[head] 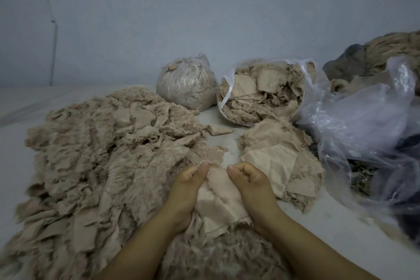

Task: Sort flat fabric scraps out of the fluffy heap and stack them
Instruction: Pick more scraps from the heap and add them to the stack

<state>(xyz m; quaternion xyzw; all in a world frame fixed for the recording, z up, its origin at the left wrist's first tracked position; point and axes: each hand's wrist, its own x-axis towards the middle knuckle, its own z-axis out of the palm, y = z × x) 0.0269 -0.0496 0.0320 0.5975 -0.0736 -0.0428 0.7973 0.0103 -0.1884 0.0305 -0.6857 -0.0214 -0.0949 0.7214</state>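
Fluffy heap [91, 154] left, scrap stack [281, 161] right, bags [261, 91] behind
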